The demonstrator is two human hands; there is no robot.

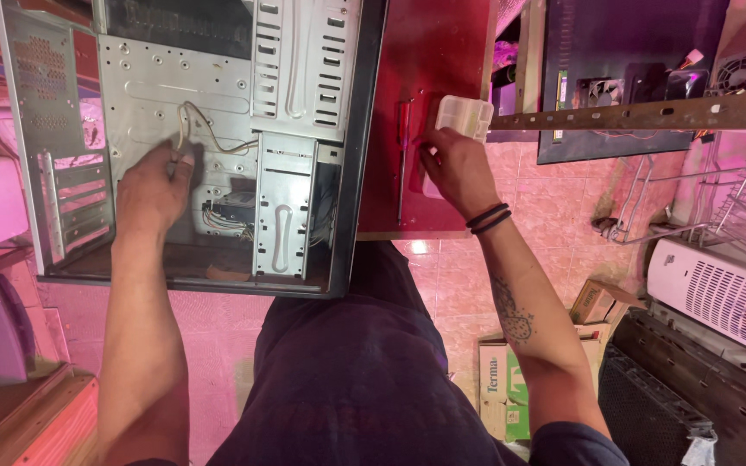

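Head view. An open computer case [192,138] lies on its side, side panel off, at the left end of the red table [429,52]; its near edge overhangs the table's front edge above the person's lap. Lying flat this way, the inside faces up and can be reached from above.

Left hand [153,194] is inside the case, on the bare metal tray near the middle. Fingers curled closed around a bundle of pale wires [209,129] that loops up and right toward the drive cage [282,207]. More wires bunch at the cage's foot.

Right hand [458,168] rests on the table to the right of the case, near the table's right edge. Fingertips lie on a small clear plastic box [464,116] with compartments; whether they pinch anything, I cannot tell. A red-handled screwdriver [403,147] lies just left of this hand, parallel to the case's side, within easy reach.

Case: grey sheet metal, perforated, dark frame, no board fitted, slot openings at left.
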